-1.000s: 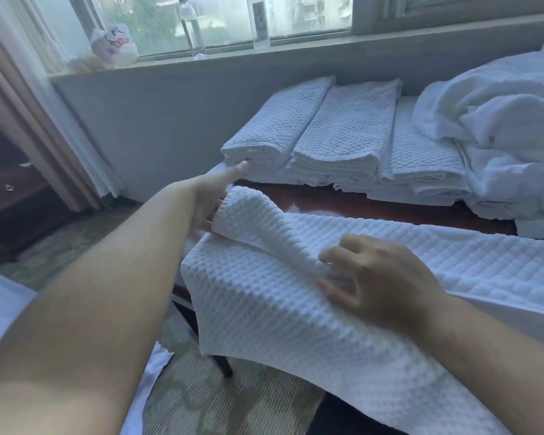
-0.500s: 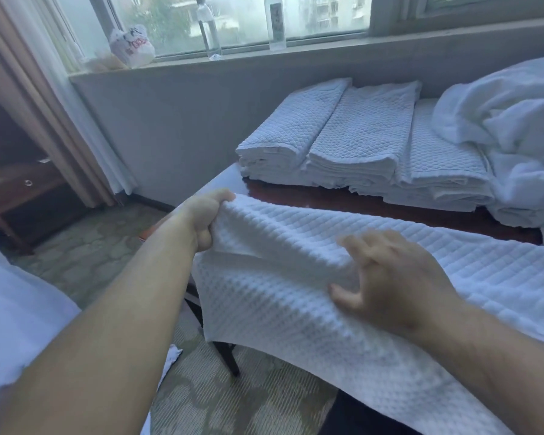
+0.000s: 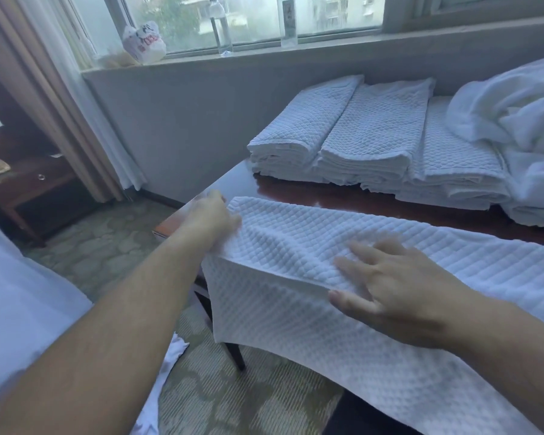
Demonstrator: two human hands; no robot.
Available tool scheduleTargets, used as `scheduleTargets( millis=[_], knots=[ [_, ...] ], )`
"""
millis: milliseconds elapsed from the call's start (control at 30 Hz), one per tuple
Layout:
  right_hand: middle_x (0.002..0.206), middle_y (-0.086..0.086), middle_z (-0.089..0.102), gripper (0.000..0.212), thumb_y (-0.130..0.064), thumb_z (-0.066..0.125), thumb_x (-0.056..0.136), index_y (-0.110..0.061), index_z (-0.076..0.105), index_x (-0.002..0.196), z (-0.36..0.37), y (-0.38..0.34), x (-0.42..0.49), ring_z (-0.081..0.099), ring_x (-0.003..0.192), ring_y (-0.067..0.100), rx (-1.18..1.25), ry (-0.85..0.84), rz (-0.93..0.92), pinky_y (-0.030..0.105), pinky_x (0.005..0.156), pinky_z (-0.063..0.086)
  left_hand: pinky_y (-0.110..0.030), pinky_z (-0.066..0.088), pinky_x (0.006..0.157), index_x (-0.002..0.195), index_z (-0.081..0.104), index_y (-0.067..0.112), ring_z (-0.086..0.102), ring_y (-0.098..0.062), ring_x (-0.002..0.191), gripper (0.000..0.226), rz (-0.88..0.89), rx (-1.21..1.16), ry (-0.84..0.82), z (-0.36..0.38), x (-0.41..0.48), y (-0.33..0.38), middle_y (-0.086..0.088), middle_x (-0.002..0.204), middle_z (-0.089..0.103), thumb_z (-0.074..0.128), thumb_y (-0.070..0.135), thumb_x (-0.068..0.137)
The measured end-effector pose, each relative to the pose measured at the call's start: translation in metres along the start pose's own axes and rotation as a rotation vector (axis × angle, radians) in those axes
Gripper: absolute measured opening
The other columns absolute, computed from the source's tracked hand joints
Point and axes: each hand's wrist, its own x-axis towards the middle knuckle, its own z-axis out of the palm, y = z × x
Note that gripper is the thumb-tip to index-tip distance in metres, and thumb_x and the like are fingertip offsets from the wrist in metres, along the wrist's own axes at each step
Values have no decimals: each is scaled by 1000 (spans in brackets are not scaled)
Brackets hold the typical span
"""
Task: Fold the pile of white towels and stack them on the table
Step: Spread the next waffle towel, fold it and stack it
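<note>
- right hand (image 3: 402, 296) flat, fingers spread, pressing waffle towel (image 3: 296, 309)
- towel doubled over on near table (image 3: 296, 191) edge, front part hanging off
- left hand (image 3: 209, 218) gripping towel's left end, fingers curled
- folded towel stacks (image 3: 368, 142) behind, loose pile (image 3: 515, 120) far right

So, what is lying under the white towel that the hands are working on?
The towel lies on the dark wooden table, its near part hanging over the edge above the carpet. The tabletop beneath is covered, so anything there is hidden.
</note>
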Motion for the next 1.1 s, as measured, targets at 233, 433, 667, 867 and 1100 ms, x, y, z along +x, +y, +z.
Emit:
scheduleTargets(
  millis=[233,433,667,867,1100],
  knots=[
    [152,-12,44,56,-59,32,97,-24,61,131,3,23,-20,29,146,8,305,115,135,23,109,26,-41,16,122,149,44,33,20,-18,148,50,459,-77,-33,44,-71,56,2,159,37,43,48,101],
    [168,-12,-9,99,-91,-21,68,-48,-1,155,31,85,-70,-9,155,18,86,15,489,53,121,10,-48,-2,124,158,16,39,-3,-18,156,71,567,139,-120,79,-89,74,1,170,2,18,71,94],
    [166,2,24,73,-71,13,92,-31,50,141,26,93,-75,15,152,18,258,216,427,45,121,14,-51,-1,125,160,7,37,-6,-18,156,66,565,252,-207,68,-75,92,0,170,-3,20,64,101],
    [93,-5,60,38,-49,37,96,-21,61,87,21,124,-159,53,99,22,257,419,473,45,92,44,-39,3,119,155,23,39,5,-6,149,72,891,108,-266,92,-154,163,3,166,18,20,74,92],
    [170,-1,2,74,-72,15,94,-38,14,160,36,206,-278,-1,155,29,227,187,1171,52,123,2,-46,4,120,153,20,40,5,-11,148,78,1309,123,-306,146,-256,293,2,165,13,34,81,88]
  ],
)
